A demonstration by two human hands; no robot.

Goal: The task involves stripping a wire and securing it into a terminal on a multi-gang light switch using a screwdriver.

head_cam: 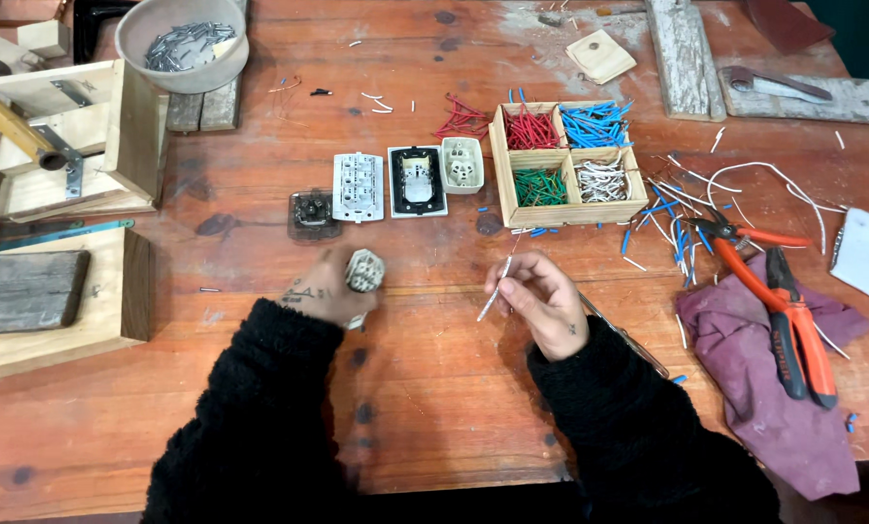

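- The left hand [323,291] was clenched around a small pale socket insert [364,271], held just above the wooden table [434,388].
- The right hand [543,303] pinched a short white wire [494,290] between thumb and fingertips, its lower end tilted toward the insert, the two apart.
- Between and below the hands, bare tabletop ran to the near edge.
- Just beyond the hands lay a dark round part [314,214], a white switch plate [359,186], a black-framed socket [417,180] and a small socket body [461,163].
- A four-compartment wooden box [566,161] of red, blue, green and white wires stood right of them.
- Orange-handled pliers [779,301] lay on a purple cloth [774,398] near the right edge.
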